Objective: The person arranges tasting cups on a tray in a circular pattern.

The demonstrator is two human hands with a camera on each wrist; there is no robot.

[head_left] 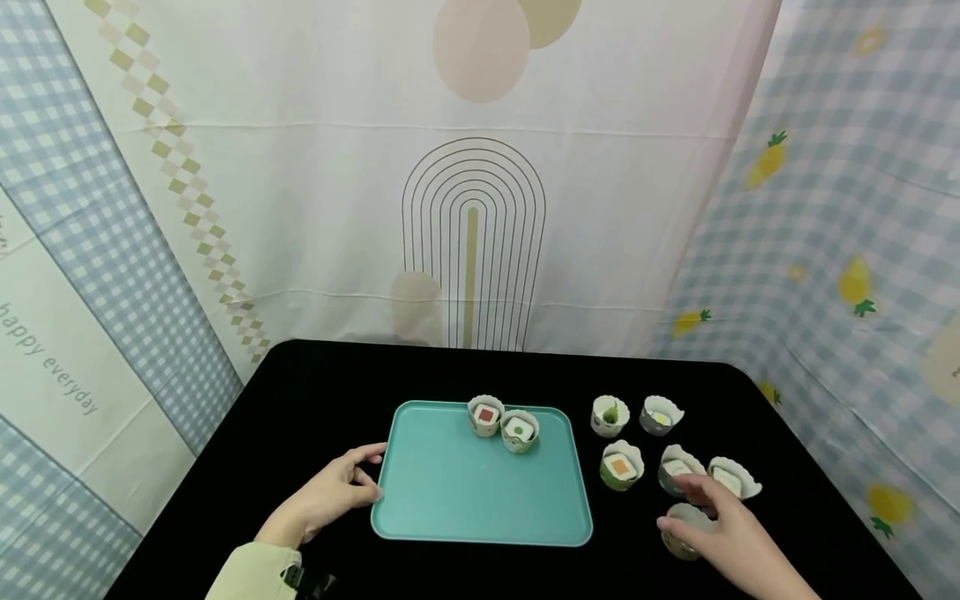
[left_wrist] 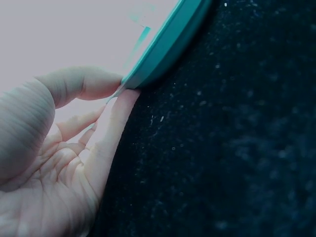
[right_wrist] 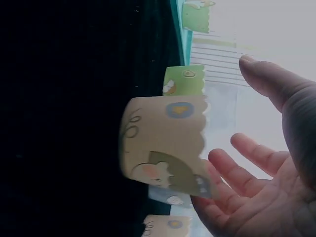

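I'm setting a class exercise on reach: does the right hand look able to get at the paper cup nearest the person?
Probably yes: the right hand is right at that cup, thumb and fingers parted, and nothing visible blocks the way.

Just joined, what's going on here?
A person's left hand touches the left rim of a teal tray on a black tabletop. Their right hand is spread around the nearest paper cup, right of the tray; a firm grip isn't visible. Two paper cups, one with a red-centred white square and one with a green-dotted white square, stand near the tray's far edge. Five more paper cups stand right of the tray.
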